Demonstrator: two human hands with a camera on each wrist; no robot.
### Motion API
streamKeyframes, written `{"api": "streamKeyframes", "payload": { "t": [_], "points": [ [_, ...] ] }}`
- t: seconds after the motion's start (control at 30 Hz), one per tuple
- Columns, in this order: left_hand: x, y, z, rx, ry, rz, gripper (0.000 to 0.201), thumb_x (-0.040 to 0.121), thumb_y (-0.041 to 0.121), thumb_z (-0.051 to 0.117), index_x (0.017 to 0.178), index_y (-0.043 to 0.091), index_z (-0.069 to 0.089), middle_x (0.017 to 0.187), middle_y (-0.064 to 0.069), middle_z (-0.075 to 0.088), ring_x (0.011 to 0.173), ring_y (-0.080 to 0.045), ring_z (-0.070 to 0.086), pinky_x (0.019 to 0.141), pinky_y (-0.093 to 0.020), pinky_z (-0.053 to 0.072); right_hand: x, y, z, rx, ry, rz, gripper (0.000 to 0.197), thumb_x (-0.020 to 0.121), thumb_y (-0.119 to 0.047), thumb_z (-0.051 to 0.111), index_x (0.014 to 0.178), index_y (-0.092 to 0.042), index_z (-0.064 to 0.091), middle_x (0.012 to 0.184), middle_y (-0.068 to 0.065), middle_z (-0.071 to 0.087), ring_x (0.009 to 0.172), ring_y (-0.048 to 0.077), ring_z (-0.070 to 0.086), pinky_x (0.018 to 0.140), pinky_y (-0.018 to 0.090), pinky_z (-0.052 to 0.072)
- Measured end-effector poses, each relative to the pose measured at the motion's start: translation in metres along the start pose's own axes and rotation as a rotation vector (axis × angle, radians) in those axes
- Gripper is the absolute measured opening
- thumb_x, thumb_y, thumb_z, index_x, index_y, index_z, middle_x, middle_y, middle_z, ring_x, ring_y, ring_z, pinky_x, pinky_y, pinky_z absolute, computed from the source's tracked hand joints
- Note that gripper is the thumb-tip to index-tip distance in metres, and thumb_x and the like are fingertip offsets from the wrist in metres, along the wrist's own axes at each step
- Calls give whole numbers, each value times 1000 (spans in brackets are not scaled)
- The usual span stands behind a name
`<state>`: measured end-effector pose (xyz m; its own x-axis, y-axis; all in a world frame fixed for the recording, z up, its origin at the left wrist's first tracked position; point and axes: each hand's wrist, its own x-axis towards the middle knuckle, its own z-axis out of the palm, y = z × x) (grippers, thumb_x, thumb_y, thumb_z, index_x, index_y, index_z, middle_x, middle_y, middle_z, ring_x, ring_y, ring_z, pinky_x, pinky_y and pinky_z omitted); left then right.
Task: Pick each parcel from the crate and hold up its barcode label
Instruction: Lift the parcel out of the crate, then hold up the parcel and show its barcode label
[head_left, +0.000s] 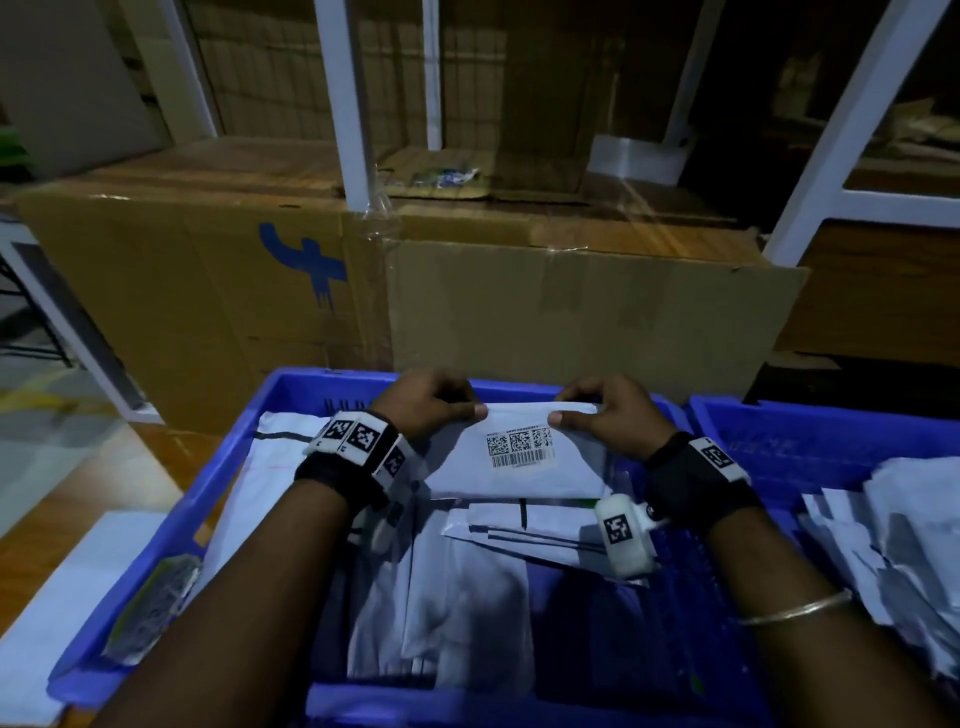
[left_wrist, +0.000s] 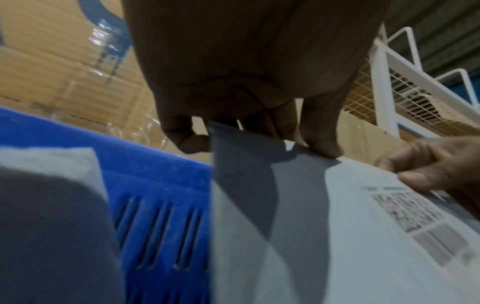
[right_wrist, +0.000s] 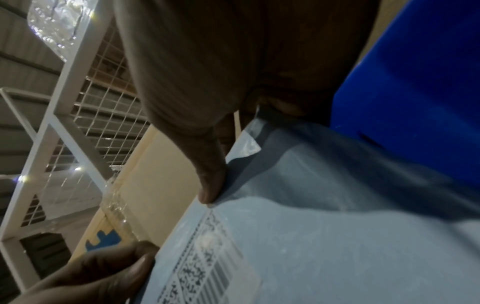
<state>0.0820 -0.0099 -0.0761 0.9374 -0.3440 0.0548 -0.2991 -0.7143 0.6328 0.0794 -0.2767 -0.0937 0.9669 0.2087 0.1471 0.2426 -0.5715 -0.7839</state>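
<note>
A flat white parcel (head_left: 519, 467) is held above the blue crate (head_left: 291, 387), its barcode label (head_left: 519, 447) facing me. My left hand (head_left: 431, 405) pinches the parcel's top left edge, thumb on the front. At the top right edge my right hand (head_left: 602, 410) pinches it the same way. The left wrist view shows the left hand (left_wrist: 246, 127) curled over the parcel (left_wrist: 337, 236) with the label (left_wrist: 420, 222) at right. The right wrist view has the right hand's thumb (right_wrist: 210, 181) on the parcel (right_wrist: 337, 236) above the label (right_wrist: 205, 263).
Several more white parcels (head_left: 467, 597) lie inside the crate. A second blue crate (head_left: 779, 447) at right holds a stack of white mailers (head_left: 893, 535). Large cardboard boxes (head_left: 363, 291) stand just behind the crates, under a white metal rack (head_left: 353, 104). A wrapped packet (head_left: 156, 603) rests on the crate's left rim.
</note>
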Motion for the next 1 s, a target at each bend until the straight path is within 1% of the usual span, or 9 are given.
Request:
{"api": "streamKeyframes", "payload": {
  "t": [0.07, 0.17, 0.33, 0.47, 0.57, 0.7, 0.87, 0.93, 1.0],
  "points": [
    [-1, -1, -5, -11, 43, 9, 16, 85, 32, 72, 85, 16, 75, 83, 0, 72, 82, -13, 65, 73, -29, 48, 0, 5, -5, 38, 15, 20, 15, 76, -19, 83, 85, -11, 74, 90, -2, 71, 92, 6, 62, 83, 23, 43],
    [-2, -3, -9, -17, 126, -21, 15, 85, 28, 73, 88, 13, 76, 80, 0, 71, 72, -8, 62, 64, -19, 46, -1, 7, -10, 54, 56, 1, 16, 76, -17, 83, 84, -7, 73, 83, -3, 70, 80, -1, 60, 77, 19, 42],
    [-1, -6, -9, -69, 206, -58, 9, 85, 25, 73, 79, 19, 73, 67, 0, 67, 48, 3, 54, 56, -19, 45, -3, 4, -11, 100, 114, -22, 14, 75, -17, 84, 81, -10, 73, 81, -1, 70, 77, 2, 60, 74, 17, 45],
    [-1, -6, -10, -74, 251, -63, 12, 86, 28, 72, 78, 19, 70, 73, -3, 68, 65, -10, 60, 64, -26, 44, -4, 1, -14, 155, 118, -33, 11, 77, -16, 82, 74, -22, 72, 80, -6, 71, 74, -4, 61, 74, 16, 47],
    [-1, -7, -11, -64, 300, -78, 16, 86, 30, 71, 78, 16, 69, 77, -3, 67, 75, -13, 59, 65, -25, 39, -2, 3, -14, 168, 129, -34, 11, 78, -16, 81, 74, -22, 72, 81, -5, 72, 76, -1, 63, 77, 20, 48],
    [2, -10, -11, -67, 367, -124, 23, 86, 31, 70, 82, 8, 69, 78, -8, 68, 76, -20, 59, 66, -26, 39, -1, 4, -15, 196, 145, -10, 7, 79, -15, 80, 78, -15, 73, 81, -2, 72, 73, 0, 63, 77, 24, 48],
    [5, -12, -13, -61, 406, -122, 21, 92, 28, 64, 86, 8, 69, 82, -10, 70, 80, -24, 61, 67, -28, 41, -2, 2, -19, 186, 178, -18, 11, 80, -13, 79, 76, -19, 72, 83, 1, 73, 77, 10, 64, 78, 31, 51],
    [6, -15, -13, -98, 441, -130, 30, 95, 33, 58, 84, 7, 68, 81, -12, 70, 80, -27, 64, 70, -34, 48, -2, 1, -21, 185, 196, -23, 9, 81, -13, 78, 77, -19, 72, 82, 1, 72, 75, 7, 64, 74, 29, 50],
    [5, -14, -13, -123, 463, -148, 47, 95, 45, 53, 75, 3, 63, 72, -14, 67, 74, -29, 63, 68, -38, 46, -2, -1, -23, 188, 227, -38, 8, 82, -12, 76, 78, -17, 72, 79, -2, 71, 68, -2, 61, 68, 20, 48]
  ]
}}
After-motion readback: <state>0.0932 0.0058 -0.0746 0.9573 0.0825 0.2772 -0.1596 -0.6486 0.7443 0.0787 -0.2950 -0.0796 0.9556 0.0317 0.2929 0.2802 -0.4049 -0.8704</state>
